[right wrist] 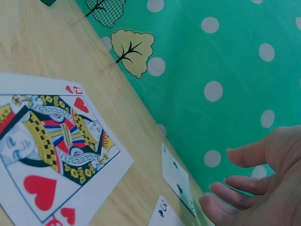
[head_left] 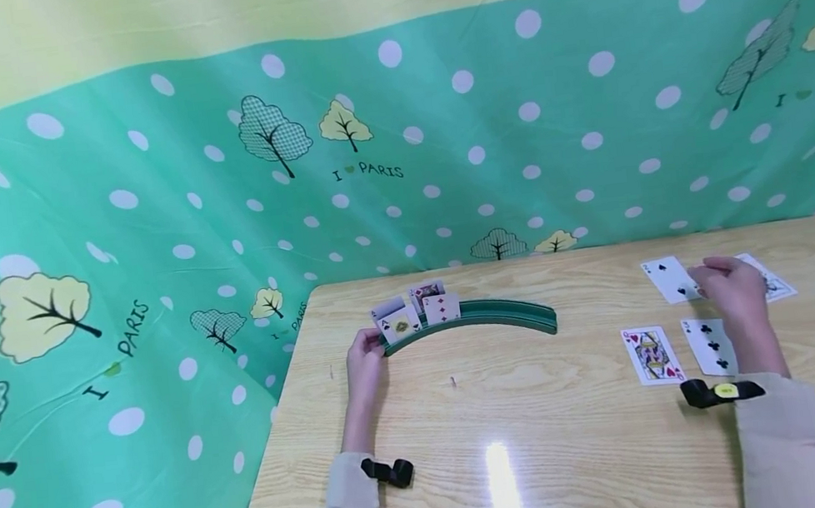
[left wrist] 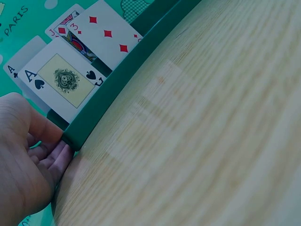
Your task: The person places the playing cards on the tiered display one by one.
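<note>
My left hand (head_left: 365, 364) pinches the left end of a curved green card holder (head_left: 508, 311) between thumb and fingers. In the holder's left part stand an ace of spades (left wrist: 63, 77), another black ace (left wrist: 29, 66) behind it, a jack of diamonds (left wrist: 61, 23) and a three of diamonds (left wrist: 106, 33). At the right, my right hand (head_left: 736, 288) hovers with thumb and fingers apart, nothing between them in the right wrist view. It lies between a two of spades (head_left: 667, 279) and a partly hidden card (head_left: 774, 279). Nearer me are a queen of hearts (head_left: 651, 355) and a three of clubs (head_left: 706, 346), partly covered by my wrist.
The cards and holder are on a light wooden table (head_left: 547, 414). A green dotted cloth (head_left: 446, 191) with printed trees hangs along its back edge and at the left side. Black straps with small devices sit on both sleeves.
</note>
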Motion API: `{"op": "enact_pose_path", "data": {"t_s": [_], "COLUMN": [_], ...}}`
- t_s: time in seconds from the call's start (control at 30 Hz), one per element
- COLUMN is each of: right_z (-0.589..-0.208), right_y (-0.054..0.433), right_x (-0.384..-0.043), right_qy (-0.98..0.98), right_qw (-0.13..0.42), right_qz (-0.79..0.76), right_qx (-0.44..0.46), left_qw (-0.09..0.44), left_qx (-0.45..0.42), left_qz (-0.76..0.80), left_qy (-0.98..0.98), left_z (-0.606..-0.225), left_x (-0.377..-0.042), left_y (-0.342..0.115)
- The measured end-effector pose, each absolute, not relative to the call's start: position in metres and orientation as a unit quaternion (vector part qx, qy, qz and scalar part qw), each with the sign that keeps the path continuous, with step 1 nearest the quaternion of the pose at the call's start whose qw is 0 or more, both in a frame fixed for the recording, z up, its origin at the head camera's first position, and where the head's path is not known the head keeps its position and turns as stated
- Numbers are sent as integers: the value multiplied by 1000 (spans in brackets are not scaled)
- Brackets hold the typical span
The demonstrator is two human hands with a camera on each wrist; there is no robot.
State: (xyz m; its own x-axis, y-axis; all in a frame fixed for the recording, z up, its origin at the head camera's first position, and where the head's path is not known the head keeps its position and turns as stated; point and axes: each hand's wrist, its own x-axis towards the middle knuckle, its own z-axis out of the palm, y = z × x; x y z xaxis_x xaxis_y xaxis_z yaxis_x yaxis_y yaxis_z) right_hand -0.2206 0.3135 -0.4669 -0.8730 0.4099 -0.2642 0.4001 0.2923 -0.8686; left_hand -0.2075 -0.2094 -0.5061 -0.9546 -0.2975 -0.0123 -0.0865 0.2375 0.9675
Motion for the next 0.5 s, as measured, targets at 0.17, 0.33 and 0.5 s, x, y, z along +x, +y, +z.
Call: {"op": "enact_pose_path", "data": {"t_s": [0.17, 0.33, 0.5], "right_z": [-473, -476, -475], "right_y": [314, 314, 311], "right_x": [-224, -226, -226], "right_qy": [-825, -868, -913], "right_qw": [-15, -47, -66], "right_qz": [520, 464, 390], "right_qx": [-220, -171, -102], "left_qw": [84, 81, 86], "left_qx": [122, 120, 121], "left_qz": [-607, -608, -604], "left_qy": [-781, -781, -783], "left_z": [-506, -501, -505], "left_x": [-206, -204, -207], "left_y": [-210, -208, -209]}}
